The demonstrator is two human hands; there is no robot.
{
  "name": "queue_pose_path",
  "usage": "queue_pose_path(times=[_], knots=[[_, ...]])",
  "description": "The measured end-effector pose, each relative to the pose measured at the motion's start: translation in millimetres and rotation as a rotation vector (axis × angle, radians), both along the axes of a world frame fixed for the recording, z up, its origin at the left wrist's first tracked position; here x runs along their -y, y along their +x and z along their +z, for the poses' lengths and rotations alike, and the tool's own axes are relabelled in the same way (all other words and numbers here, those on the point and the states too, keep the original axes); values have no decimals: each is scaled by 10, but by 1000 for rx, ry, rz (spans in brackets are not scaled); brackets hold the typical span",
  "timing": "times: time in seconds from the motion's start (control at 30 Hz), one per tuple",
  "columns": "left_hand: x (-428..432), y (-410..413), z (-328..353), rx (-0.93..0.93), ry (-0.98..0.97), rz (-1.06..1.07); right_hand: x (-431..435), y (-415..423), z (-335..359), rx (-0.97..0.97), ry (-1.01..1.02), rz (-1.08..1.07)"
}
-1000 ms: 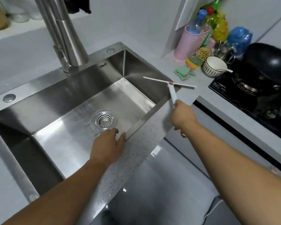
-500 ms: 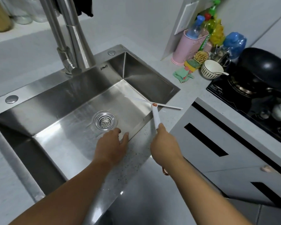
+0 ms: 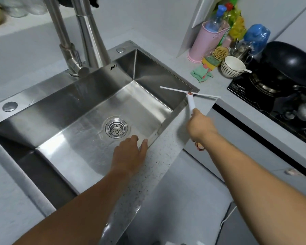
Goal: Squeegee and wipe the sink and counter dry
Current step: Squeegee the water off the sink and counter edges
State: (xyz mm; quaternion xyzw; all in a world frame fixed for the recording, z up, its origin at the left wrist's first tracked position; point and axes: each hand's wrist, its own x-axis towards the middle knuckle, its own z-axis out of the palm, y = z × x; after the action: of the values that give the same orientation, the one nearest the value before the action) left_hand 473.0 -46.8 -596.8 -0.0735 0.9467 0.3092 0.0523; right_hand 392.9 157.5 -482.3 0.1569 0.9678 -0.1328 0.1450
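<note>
A stainless steel sink [image 3: 48, 110] fills the middle of the view, with a round drain strainer [image 3: 116, 129] in its floor. My left hand [image 3: 130, 152] rests on the sink's near rim, fingers curled over the edge into the basin. My right hand [image 3: 200, 127] grips the handle of a white squeegee [image 3: 190, 99]. Its thin blade lies across the sink's right front corner and the speckled grey counter [image 3: 159, 167], pointing away from me.
A tall steel faucet [image 3: 86, 38] stands behind the sink. On the counter at the right are a pink holder with bottles [image 3: 204, 44], green sponges [image 3: 201, 73] and a white bowl [image 3: 232, 67]. A black stove with a wok [image 3: 290, 62] is at far right.
My right hand has pushed the squeegee back away from me and rightward, from the sink's front rim to its right front corner. My left hand has stayed on the rim.
</note>
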Motion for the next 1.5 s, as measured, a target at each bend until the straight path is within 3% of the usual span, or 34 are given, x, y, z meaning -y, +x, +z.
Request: queue_pose_path(times=[0.4,0.6,0.7,0.87,1.0,1.17,1.33,1.5], knots=[[51,13,49,78,260,83,613,1448,37,-10,-342,26],[82,73,78,19,346,134,52,1243,330,-148,-380,59],[86,86,68,-17,379,187,-321,994,392,-118,-534,-11],[135,72,45,-50,439,344,-922,491,583,69,-728,68],[115,69,89,4,408,316,-1144,-19,748,335,-618,187],[33,72,182,34,327,291,-1141,-504,731,458,-548,375],[-103,141,236,-72,196,404,-1240,-1273,754,612,-410,622],[-422,111,258,-30,-62,591,-915,-2014,792,725,-343,998]])
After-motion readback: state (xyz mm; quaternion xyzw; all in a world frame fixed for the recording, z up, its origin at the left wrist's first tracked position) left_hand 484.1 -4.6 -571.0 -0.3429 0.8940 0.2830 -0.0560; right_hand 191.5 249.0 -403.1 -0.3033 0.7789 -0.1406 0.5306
